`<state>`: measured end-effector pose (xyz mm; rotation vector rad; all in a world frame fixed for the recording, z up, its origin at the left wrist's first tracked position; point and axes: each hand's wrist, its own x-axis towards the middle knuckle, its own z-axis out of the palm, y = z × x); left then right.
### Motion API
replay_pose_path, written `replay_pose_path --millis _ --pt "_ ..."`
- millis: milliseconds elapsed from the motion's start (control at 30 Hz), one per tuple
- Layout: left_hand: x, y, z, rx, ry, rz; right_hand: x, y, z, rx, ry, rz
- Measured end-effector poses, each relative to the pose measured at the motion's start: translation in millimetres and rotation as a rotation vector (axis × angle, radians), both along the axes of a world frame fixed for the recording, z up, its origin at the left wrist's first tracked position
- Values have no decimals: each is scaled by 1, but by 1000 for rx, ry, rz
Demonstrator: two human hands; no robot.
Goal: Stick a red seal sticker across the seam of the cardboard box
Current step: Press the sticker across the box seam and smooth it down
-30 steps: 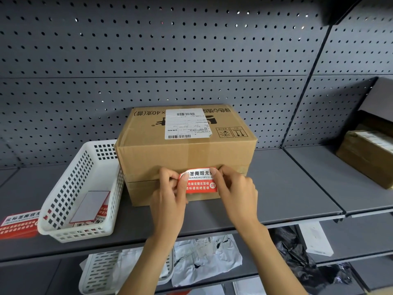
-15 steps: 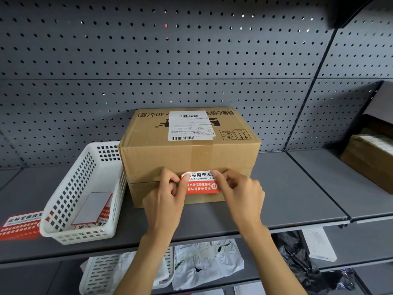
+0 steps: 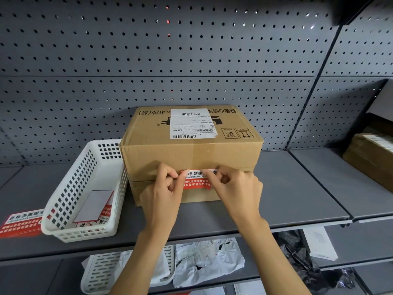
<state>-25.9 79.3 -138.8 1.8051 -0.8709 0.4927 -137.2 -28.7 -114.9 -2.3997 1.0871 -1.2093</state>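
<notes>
From the head view, the cardboard box (image 3: 191, 154) is sitting on a grey shelf (image 3: 297, 188), its front face close to the shelf's front edge. The red seal sticker (image 3: 196, 181) is lying across the horizontal seam on that face. The left hand (image 3: 163, 194) is pinching the sticker's left end; the right hand (image 3: 234, 188) is pinching its upper right edge. A white basket (image 3: 85, 188) is touching the box's left side, while bare shelf is lying open to the right, up to another carton (image 3: 372, 158).
</notes>
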Motion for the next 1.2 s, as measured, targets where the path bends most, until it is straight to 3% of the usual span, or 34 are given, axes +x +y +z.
replay_pose_path --millis 200,367,633,800,1000,1200 --pt "2 2 -6 37 -76 10 0 3 7 -41 62 24" --pt "-10 1 2 149 -238 -30 6 11 17 -16 183 235" --pt "0 2 3 375 78 -215 1 8 13 143 324 410" --pt "6 1 -1 373 283 -266 5 2 5 217 301 450" --pt "15 10 3 368 359 -281 -8 -14 8 341 284 383" --pt "14 12 21 381 347 -283 -15 -15 19 297 385 320"
